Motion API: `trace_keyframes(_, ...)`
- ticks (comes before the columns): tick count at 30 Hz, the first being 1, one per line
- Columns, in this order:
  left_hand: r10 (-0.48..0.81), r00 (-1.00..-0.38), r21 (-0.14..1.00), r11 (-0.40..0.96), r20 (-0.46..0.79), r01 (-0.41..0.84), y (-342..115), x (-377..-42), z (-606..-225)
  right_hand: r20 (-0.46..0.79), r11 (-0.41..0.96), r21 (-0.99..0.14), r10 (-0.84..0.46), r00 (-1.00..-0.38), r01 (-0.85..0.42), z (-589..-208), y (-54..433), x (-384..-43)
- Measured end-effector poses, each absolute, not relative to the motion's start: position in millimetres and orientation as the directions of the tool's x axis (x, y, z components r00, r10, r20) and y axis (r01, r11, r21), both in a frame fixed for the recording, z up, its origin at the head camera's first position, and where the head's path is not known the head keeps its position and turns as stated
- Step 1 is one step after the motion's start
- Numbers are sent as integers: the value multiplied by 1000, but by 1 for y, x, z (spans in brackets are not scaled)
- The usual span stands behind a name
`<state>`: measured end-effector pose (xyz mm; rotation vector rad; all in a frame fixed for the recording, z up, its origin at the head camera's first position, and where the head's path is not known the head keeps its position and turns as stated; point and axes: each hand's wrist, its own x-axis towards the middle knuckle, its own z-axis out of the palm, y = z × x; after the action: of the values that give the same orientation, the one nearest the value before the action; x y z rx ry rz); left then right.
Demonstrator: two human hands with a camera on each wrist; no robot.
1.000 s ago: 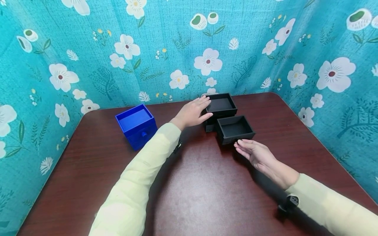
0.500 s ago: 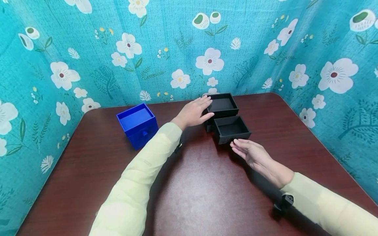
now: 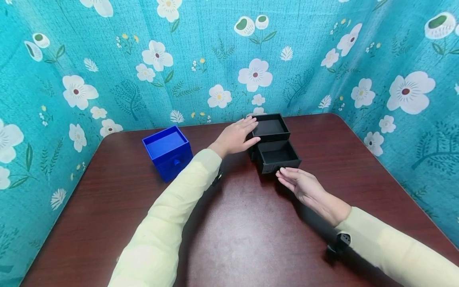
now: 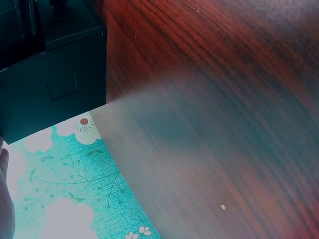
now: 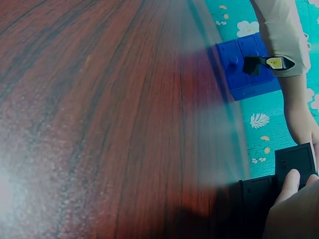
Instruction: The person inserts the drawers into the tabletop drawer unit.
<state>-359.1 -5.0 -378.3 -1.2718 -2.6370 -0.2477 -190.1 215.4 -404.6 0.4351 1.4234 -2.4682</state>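
Note:
A small black box with a shallow tray-like top stands at the back of the table. One black drawer sticks out of its front, and its inside looks bare. My left hand rests on the box's left top edge, fingers stretched out and thumb apart. At the drawer's front, my right hand has thumb and fingertips brought together, the fingers covering whatever they pinch there. In the left wrist view the black box's side shows. The right wrist view has my right thumb against a black front panel.
Left of the black box stands a blue box with a recessed top and a round knob. The dark red wooden table ends at a teal flowered curtain behind and at the sides. A black device is strapped to the right wrist.
The black drawer has slid back and slightly left, further into its box, with my right hand moving along with it. My left hand stays on the box.

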Motion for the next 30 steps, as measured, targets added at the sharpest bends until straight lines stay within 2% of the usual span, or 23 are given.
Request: trace_keyframes(30, 749, -606, 81, 610, 267, 789, -6, -358, -378, -355, -504, -799, -48, -934, 330, -407, 201, -202)
